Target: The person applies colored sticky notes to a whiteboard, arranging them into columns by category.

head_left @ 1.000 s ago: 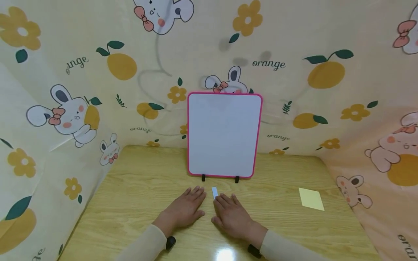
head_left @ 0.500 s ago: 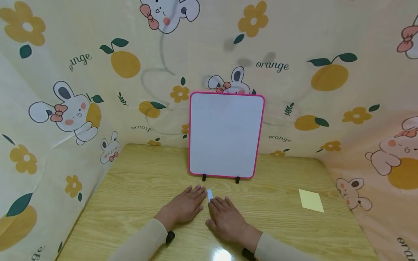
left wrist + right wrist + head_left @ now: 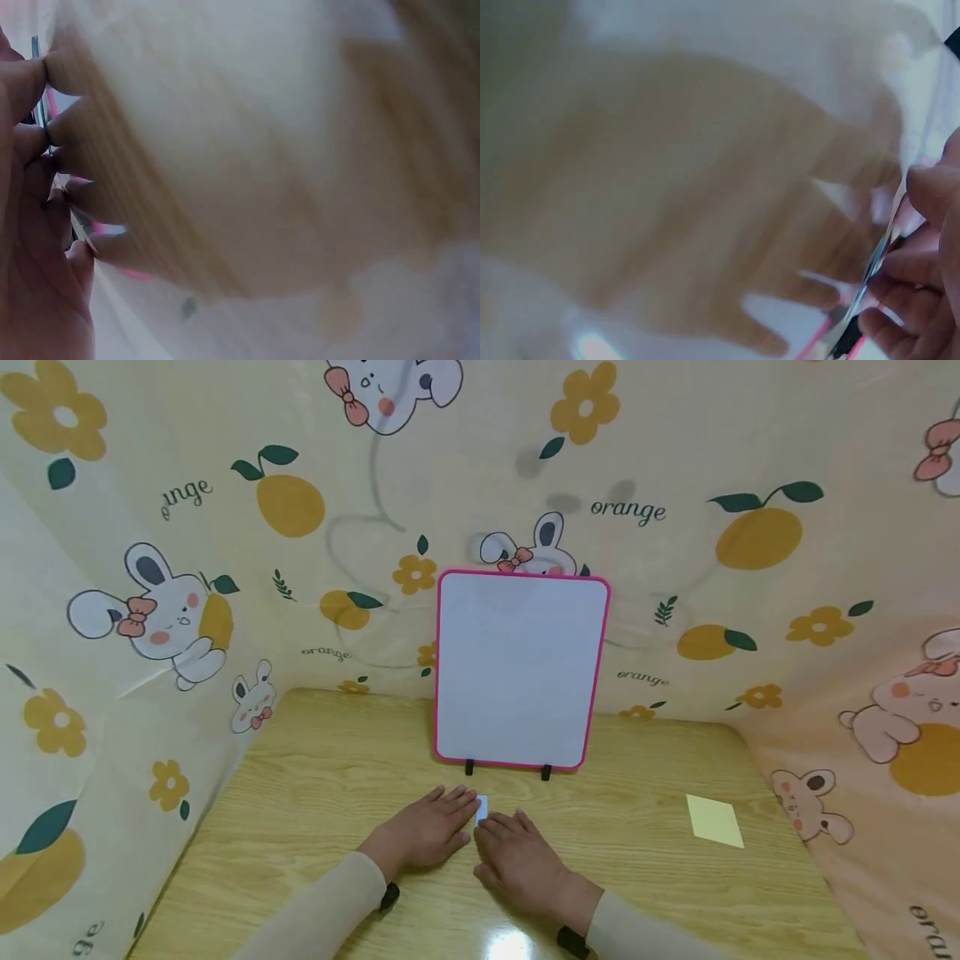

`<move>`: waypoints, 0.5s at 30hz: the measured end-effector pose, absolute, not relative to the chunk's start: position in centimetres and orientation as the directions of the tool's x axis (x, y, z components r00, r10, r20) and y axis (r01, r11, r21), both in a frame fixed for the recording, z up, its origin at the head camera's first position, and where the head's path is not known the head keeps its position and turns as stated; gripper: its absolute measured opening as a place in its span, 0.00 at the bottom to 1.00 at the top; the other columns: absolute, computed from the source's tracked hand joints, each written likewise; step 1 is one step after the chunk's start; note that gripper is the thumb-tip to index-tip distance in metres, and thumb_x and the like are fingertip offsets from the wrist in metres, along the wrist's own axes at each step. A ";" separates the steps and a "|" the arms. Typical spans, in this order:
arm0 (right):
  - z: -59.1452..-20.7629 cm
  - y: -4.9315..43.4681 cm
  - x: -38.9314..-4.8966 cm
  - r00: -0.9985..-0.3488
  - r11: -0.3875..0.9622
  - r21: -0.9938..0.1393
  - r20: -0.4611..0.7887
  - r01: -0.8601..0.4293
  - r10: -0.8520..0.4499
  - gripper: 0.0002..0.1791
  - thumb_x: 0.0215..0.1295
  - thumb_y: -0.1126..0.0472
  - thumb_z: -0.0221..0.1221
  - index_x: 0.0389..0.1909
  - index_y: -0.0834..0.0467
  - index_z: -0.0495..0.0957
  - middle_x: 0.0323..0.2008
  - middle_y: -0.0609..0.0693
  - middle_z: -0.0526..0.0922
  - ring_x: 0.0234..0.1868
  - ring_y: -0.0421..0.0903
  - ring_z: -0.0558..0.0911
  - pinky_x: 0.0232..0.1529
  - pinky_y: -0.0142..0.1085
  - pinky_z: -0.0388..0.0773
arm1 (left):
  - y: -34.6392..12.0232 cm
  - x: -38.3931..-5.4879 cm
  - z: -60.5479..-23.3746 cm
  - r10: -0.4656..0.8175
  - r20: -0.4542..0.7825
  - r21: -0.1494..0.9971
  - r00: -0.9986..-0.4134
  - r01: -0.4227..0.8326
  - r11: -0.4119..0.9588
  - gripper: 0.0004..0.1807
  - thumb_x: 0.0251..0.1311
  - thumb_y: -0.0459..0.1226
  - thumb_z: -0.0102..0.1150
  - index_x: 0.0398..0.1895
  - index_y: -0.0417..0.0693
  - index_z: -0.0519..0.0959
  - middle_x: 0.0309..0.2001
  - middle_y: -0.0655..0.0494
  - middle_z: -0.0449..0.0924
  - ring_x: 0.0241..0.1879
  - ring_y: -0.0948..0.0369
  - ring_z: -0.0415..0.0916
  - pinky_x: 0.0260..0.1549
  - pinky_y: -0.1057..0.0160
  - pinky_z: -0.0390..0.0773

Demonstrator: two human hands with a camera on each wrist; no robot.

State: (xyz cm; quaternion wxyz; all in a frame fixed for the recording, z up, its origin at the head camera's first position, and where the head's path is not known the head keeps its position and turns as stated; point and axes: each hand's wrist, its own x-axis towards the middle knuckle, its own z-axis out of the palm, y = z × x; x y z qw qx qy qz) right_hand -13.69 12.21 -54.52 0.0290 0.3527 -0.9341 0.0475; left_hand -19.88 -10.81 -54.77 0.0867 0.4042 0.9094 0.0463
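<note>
Head view, lower centre: left hand and right hand lie palm-down, fingers extended, by the strip, which light, even fingertip pressure should best steady.

This is a small screened-off tabletop booth; the room beyond is hidden, so home, office or lab cannot be told. A wood-grain bench is closed in at the back and both sides by cream sheeting printed with cartoon rabbits, flowers, oranges and the word "orange". On the bench stands a pink-framed whiteboard, with a yellow paper square lying to its right.
</note>
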 end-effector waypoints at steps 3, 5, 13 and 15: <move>-54.4 12.6 -14.7 -0.733 0.732 -0.058 0.115 -0.678 -0.670 0.23 0.74 0.47 0.64 0.63 0.55 0.81 0.64 0.50 0.83 0.70 0.52 0.77 0.72 0.58 0.74 | -10.9 -20.0 -54.8 0.741 -0.121 0.157 -0.661 0.724 0.672 0.34 0.84 0.50 0.42 0.85 0.47 0.57 0.84 0.52 0.56 0.84 0.53 0.51 0.83 0.47 0.54; -54.3 12.9 -15.5 -0.718 0.718 -0.065 0.136 -0.693 -0.682 0.20 0.73 0.47 0.66 0.58 0.53 0.82 0.60 0.47 0.85 0.67 0.51 0.79 0.70 0.55 0.76 | -10.9 -20.0 -54.8 0.737 -0.127 0.155 -0.664 0.721 0.676 0.34 0.84 0.51 0.41 0.85 0.47 0.57 0.84 0.52 0.55 0.84 0.53 0.50 0.83 0.48 0.53; -54.1 14.0 -17.9 -0.698 0.691 -0.109 0.187 -0.714 -0.692 0.19 0.66 0.49 0.72 0.52 0.53 0.85 0.51 0.44 0.88 0.60 0.49 0.81 0.63 0.51 0.81 | -10.9 -19.9 -54.4 0.739 -0.136 0.184 -0.660 0.716 0.674 0.34 0.84 0.50 0.42 0.85 0.47 0.56 0.85 0.52 0.54 0.84 0.53 0.49 0.83 0.48 0.52; -54.2 14.1 -18.0 -0.689 0.687 -0.089 0.187 -0.721 -0.700 0.19 0.66 0.48 0.72 0.52 0.54 0.86 0.51 0.45 0.88 0.59 0.50 0.81 0.62 0.51 0.81 | -11.0 -19.9 -54.4 0.739 -0.144 0.188 -0.658 0.715 0.674 0.34 0.84 0.50 0.41 0.85 0.47 0.56 0.85 0.52 0.53 0.85 0.54 0.49 0.83 0.47 0.52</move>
